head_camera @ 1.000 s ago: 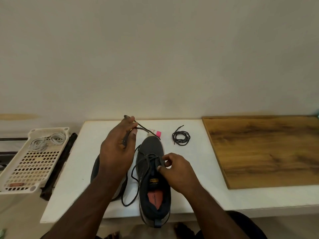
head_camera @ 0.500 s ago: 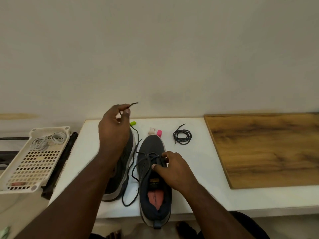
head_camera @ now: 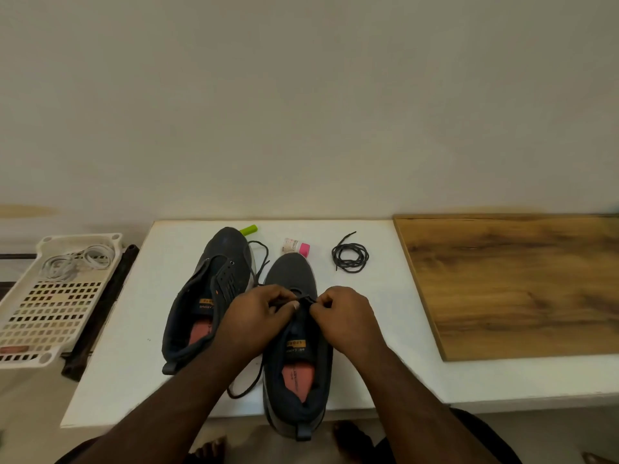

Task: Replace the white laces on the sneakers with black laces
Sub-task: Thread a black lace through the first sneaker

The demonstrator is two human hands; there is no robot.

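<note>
- Your left hand (head_camera: 258, 316) and right hand (head_camera: 345, 316): both pinch the black lace (head_camera: 303, 299) over the right sneaker (head_camera: 294, 346).
- Left sneaker (head_camera: 214, 289): unlaced, beside it.
- Coiled spare black lace (head_camera: 350, 257): on the white table (head_camera: 134, 329).
- White laces (head_camera: 80, 262): in the tray (head_camera: 43, 316).

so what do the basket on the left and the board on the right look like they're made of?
Basket: looks like moulded plastic, cream, matte; one-piece grid of slots and rounded rim. Board: wood or wood-look laminate, brown, low sheen; grain streaks show, but the thin flat edge leaves it open.
</note>
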